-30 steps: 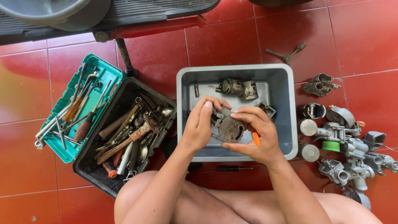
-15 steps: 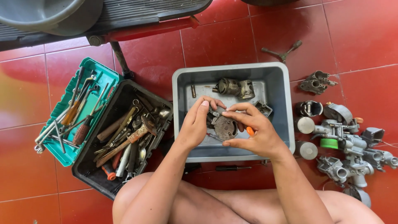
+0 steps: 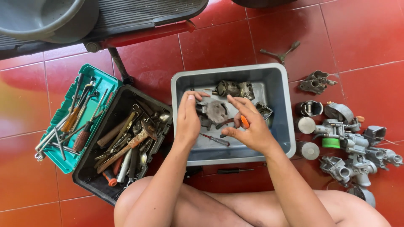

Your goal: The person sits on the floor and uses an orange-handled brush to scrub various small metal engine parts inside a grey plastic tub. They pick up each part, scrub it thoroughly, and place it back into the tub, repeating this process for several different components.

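You are sitting on the red tiled floor (image 3: 50,113) of a small repair workshop: an open toolbox (image 3: 122,143) full of wrenches and screwdrivers, a grey tub (image 3: 282,105) of oily parts, and dismantled carburettors (image 3: 357,147) lie spread around you.

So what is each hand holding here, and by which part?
The left hand grips a round grey metal engine part by its left edge, over the grey plastic tub. The right hand pinches an orange-handled tool by its handle.

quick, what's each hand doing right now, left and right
Left hand: closed on the round grey metal engine part over the grey plastic tub.
Right hand: holding a small orange-handled tool at that part.
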